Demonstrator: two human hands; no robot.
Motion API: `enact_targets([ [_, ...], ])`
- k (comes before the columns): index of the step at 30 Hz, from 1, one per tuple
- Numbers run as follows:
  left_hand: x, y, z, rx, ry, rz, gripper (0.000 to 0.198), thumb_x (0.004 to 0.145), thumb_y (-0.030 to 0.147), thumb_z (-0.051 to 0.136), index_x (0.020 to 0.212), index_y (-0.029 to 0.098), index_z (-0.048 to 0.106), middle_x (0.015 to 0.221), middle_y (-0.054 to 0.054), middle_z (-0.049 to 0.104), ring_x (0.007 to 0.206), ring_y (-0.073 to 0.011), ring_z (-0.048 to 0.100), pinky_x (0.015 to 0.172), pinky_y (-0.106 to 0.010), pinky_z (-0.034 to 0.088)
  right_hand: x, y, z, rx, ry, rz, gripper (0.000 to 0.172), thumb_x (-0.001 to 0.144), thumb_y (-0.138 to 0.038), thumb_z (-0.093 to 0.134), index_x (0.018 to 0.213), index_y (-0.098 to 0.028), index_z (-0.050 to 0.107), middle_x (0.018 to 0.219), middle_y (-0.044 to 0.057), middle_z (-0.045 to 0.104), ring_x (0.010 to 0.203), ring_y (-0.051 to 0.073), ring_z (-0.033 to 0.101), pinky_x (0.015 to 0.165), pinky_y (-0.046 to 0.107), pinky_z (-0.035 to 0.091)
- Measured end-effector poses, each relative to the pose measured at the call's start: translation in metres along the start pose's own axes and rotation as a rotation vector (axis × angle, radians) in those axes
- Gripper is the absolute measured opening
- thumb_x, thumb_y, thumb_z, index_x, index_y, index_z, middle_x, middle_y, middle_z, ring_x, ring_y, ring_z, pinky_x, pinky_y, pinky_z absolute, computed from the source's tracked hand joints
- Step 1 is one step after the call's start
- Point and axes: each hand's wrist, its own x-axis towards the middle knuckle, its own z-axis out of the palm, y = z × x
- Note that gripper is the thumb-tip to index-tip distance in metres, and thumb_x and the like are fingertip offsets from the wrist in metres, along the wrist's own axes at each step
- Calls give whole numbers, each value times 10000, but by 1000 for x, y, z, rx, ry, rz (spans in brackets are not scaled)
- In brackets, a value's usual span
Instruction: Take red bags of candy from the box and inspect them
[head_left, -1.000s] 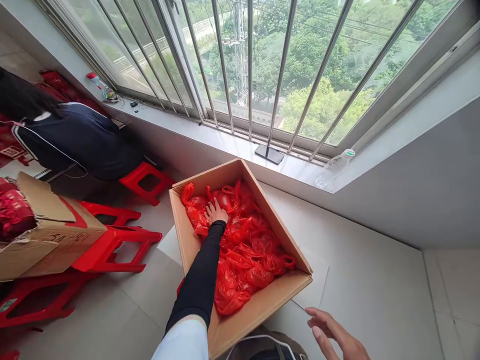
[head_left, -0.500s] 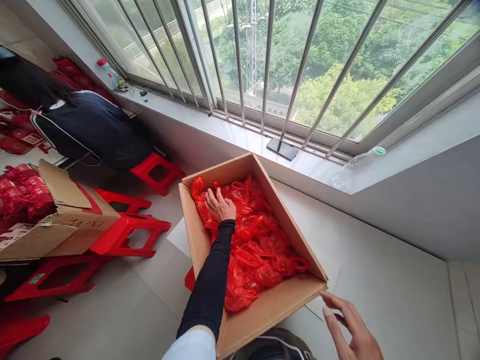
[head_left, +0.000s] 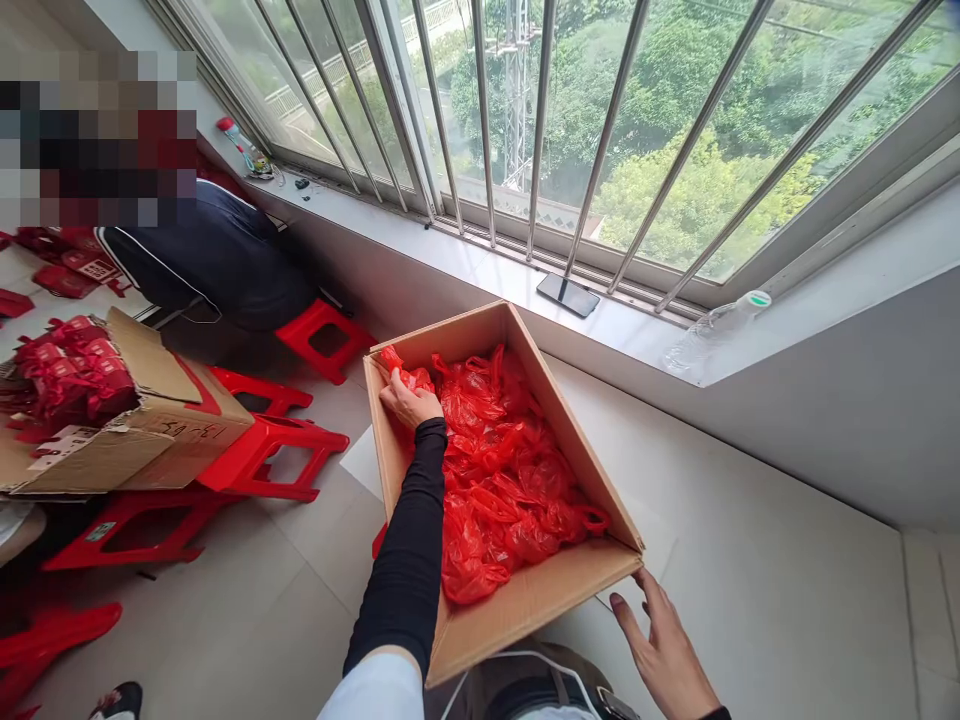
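An open cardboard box [head_left: 536,610] stands in front of me, filled with knotted, crumpled red plastic bags [head_left: 510,470]. My left hand [head_left: 411,402], under a black sleeve, reaches inside to the far left corner. Its fingers curl round one red plastic bag [head_left: 391,358] there; the fingertips are partly hidden. Outside the box, at its near right corner, is my right hand [head_left: 664,640], fingers apart and holding nothing. One of its fingertips meets the corner or lies just beside it; I cannot tell which.
Red stools [head_left: 281,450] stand to the left, with another cardboard box [head_left: 195,440] of red packages on them. A seated person in a dark jacket [head_left: 217,260] is beyond. On the windowsill lie a phone [head_left: 568,295] and a plastic bottle [head_left: 716,330].
My left hand has shifted left towards the box's far corner and closed on a bag. My right hand has come closer to the near right corner. The view has shifted slightly.
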Motion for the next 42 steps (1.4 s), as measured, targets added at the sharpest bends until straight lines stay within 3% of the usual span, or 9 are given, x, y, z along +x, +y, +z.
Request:
enact_targets([
  [6, -26, 21, 5, 67, -200, 263, 659, 840, 128, 525, 1477, 187, 365, 1439, -195, 427, 1374, -339, 384, 1107, -512, 352, 1, -19, -10, 39, 56, -15, 700, 900, -595, 447, 1511, -295, 285, 1497, 103, 467, 1400, 306, 412, 1145, 567, 369],
  [11, -42, 27, 40, 202, -472, -110, 655, 836, 335, 628, 1386, 37, 433, 1311, -300, 519, 1241, -413, 519, 974, -523, 457, 6, -28, -13, -3, -37, -90, 770, 918, -553, 452, 1563, -292, 121, 1616, 89, 304, 1470, 266, 318, 1206, 532, 289],
  [14, -31, 26, 45, 225, -542, -106, 450, 793, 192, 646, 1221, 77, 569, 1216, -260, 597, 1176, -372, 585, 960, -473, 476, 7, -29, -10, 4, -46, -74, 795, 925, -548, 439, 1572, -273, 68, 1611, 104, 314, 1468, 257, 327, 1211, 525, 281],
  [18, -9, 21, 29, 125, -294, -34, 339, 840, 87, 497, 1162, 137, 589, 1181, -180, 610, 1151, -284, 601, 1005, -411, 459, 4, -33, -6, 38, -44, -60, 784, 937, -528, 429, 1574, -302, 33, 1619, 88, 306, 1473, 245, 321, 1216, 515, 270],
  [23, -18, 29, 12, 56, -47, 37, 618, 744, 104, 596, 1348, 122, 465, 1330, -217, 488, 1281, -361, 475, 1060, -518, 402, 2, -36, -4, 49, -50, -37, 826, 935, -528, 443, 1572, -305, -32, 1638, 87, 265, 1481, 243, 305, 1217, 507, 269],
  [27, -57, 54, 34, -141, -363, 352, 494, 852, 128, 485, 1344, 173, 491, 1287, -166, 539, 1241, -279, 518, 1081, -437, 404, 1, -38, -5, 33, -55, -54, 824, 946, -521, 427, 1570, -293, -60, 1649, 94, 231, 1494, 238, 279, 1225, 507, 252],
  [31, -84, 64, 68, 75, -580, 93, 507, 879, 188, 478, 1371, 68, 455, 1254, -252, 542, 1206, -345, 538, 999, -490, 453, 4, -33, -6, 18, -55, -54, 820, 936, -529, 437, 1576, -285, -14, 1627, 99, 289, 1479, 255, 314, 1213, 525, 279],
  [35, -77, 51, 82, 247, -676, 112, 572, 771, 157, 616, 1327, 88, 498, 1296, -267, 518, 1245, -404, 507, 967, -510, 464, 7, -26, -7, 12, -70, -11, 817, 931, -543, 430, 1578, -281, 7, 1621, 93, 308, 1466, 262, 345, 1205, 526, 300],
  [42, -50, 43, 69, 101, -320, -15, 508, 829, 85, 464, 1335, 112, 493, 1256, -206, 552, 1211, -328, 533, 1035, -490, 418, 10, -33, -9, 9, -110, 14, 818, 929, -546, 419, 1574, -301, -21, 1634, 59, 285, 1465, 245, 350, 1211, 491, 298],
])
